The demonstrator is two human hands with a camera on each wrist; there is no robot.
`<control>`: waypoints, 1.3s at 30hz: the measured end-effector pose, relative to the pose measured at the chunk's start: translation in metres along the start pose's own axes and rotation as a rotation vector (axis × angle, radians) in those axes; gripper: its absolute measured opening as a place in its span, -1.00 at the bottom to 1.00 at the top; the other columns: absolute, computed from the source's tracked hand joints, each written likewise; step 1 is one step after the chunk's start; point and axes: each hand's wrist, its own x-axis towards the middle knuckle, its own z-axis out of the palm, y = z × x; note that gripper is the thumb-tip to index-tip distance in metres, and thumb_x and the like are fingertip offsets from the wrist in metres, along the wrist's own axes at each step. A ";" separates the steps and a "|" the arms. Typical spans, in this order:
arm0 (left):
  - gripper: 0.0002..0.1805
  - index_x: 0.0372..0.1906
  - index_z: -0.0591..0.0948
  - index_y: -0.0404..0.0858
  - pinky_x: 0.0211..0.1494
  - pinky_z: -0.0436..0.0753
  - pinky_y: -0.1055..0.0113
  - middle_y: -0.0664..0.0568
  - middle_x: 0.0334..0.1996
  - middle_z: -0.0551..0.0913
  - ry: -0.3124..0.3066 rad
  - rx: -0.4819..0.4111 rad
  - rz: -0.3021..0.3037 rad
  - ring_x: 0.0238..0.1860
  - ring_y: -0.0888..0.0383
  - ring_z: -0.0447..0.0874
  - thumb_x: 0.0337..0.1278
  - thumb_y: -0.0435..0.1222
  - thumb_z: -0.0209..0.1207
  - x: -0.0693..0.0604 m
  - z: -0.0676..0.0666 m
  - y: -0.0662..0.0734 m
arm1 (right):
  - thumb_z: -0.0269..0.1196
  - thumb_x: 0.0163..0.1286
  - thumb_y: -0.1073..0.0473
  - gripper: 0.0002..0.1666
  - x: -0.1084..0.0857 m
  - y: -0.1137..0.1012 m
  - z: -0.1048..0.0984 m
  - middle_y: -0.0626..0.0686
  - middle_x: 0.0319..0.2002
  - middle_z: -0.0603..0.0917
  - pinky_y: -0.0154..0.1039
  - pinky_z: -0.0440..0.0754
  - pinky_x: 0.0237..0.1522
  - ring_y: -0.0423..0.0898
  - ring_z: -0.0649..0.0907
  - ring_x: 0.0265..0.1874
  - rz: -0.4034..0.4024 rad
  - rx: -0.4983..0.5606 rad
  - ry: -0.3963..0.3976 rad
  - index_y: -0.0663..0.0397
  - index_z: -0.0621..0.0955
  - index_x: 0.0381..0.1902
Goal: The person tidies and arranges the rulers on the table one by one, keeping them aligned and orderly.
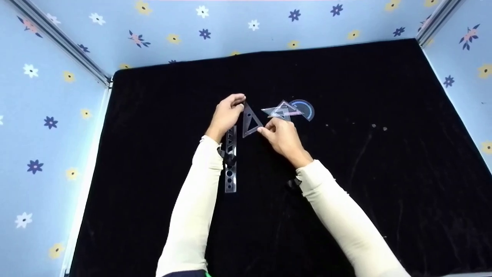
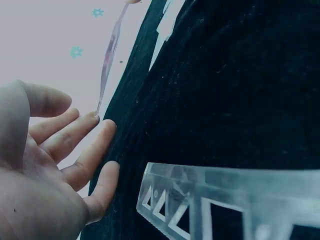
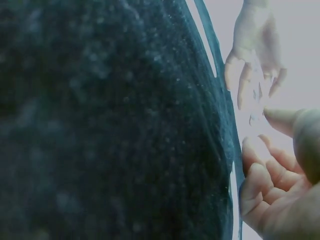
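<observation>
A clear triangular set square (image 1: 248,122) is held between the two hands above the black cloth. My right hand (image 1: 283,137) pinches its lower right corner between thumb and curled fingers. At its upper corner is my left hand (image 1: 226,114); in the left wrist view the relaxed fingers (image 2: 82,135) stand apart from the thumb, one fingertip touching the edge-on set square (image 2: 109,60). A clear ruler (image 1: 230,181) with cut-out shapes lies beneath the left wrist, partly hidden by it. Past the right hand, another set square (image 1: 275,111) overlaps a blue-marked protractor (image 1: 305,107).
Black cloth (image 1: 153,161) covers the table. Flower-patterned walls (image 1: 215,23) rise at the back and both sides, with metal posts (image 1: 438,23) in the corners. Small pale specks (image 1: 374,125) lie on the cloth to the right.
</observation>
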 end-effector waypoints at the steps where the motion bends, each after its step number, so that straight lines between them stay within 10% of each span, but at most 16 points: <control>1: -0.59 0.23 0.58 -0.33 0.18 0.50 0.43 0.01 0.15 0.66 -0.001 0.002 0.007 0.11 0.19 0.63 0.32 -0.39 0.09 -0.002 0.000 0.000 | 0.41 0.29 -0.05 -0.70 -0.001 0.000 -0.001 -0.09 -0.55 0.67 -0.19 0.55 -0.35 -0.12 0.62 -0.51 -0.002 0.009 0.003 0.04 0.69 -0.45; 21: -0.62 0.17 0.66 -0.23 -0.07 0.53 0.31 0.07 0.02 0.71 0.017 0.053 0.083 -0.21 0.21 0.63 0.27 -0.34 0.15 -0.044 -0.001 -0.002 | 0.43 0.30 0.03 -0.78 -0.031 0.002 -0.016 -0.10 -0.54 0.70 -0.30 0.58 -0.44 -0.19 0.66 -0.53 0.061 0.187 -0.062 0.07 0.71 -0.32; 39: -0.64 0.16 0.66 -0.28 0.05 0.57 0.30 0.00 0.10 0.68 -0.006 -0.027 0.108 -0.12 0.18 0.66 0.30 -0.37 0.14 -0.078 0.008 -0.005 | 0.45 0.27 0.16 -0.77 -0.051 0.010 -0.028 -0.03 -0.50 0.73 -0.36 0.61 -0.47 -0.15 0.69 -0.52 0.082 0.314 -0.104 0.20 0.70 -0.21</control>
